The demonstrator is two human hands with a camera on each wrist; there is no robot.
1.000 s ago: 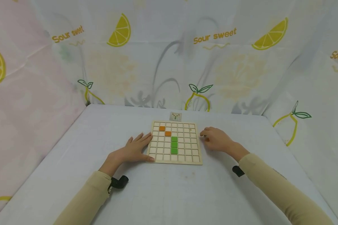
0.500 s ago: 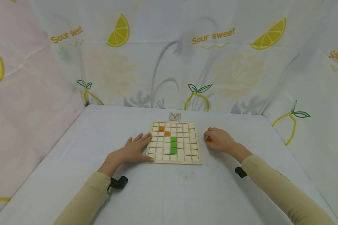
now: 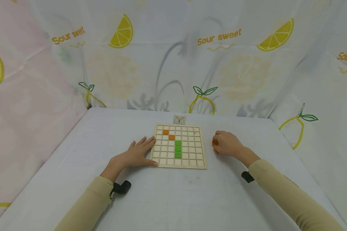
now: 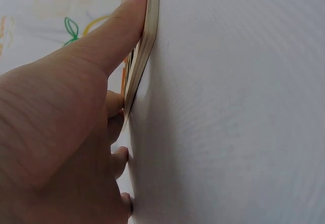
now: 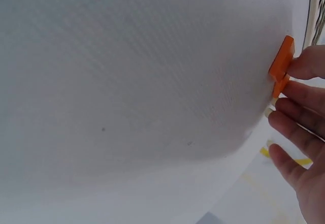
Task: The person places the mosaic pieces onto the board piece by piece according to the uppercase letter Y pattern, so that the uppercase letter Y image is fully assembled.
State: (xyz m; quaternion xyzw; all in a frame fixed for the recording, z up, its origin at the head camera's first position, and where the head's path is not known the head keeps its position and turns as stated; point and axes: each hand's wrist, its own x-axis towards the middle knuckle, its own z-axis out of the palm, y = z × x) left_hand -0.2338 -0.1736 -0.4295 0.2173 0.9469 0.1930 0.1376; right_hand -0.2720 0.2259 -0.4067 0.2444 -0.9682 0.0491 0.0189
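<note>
A square wooden grid board (image 3: 191, 166) lies on the table, bearing two orange tiles (image 3: 172, 137) on a diagonal and a column of three green tiles (image 3: 178, 148). My left hand (image 3: 137, 154) rests along the board's left edge, fingers spread and straight, thumb on the near left corner. To the right of the board, my right hand (image 3: 226, 143) pinches an orange square tile (image 3: 215, 143) between thumb and forefinger. The right wrist view shows a second orange piece (image 5: 280, 87) close by at the fingertips; whether it is also gripped I cannot tell.
Behind the board lies a small card (image 3: 179, 119) printed with a grid pattern. White cloth covers the table (image 3: 167, 199). Lemon-printed curtains (image 3: 173, 57) hang at the back and both sides.
My right hand has shifted slightly right, away from the board. Orange tiles, hidden a second ago, now show at its fingertips. My left hand has stayed in place.
</note>
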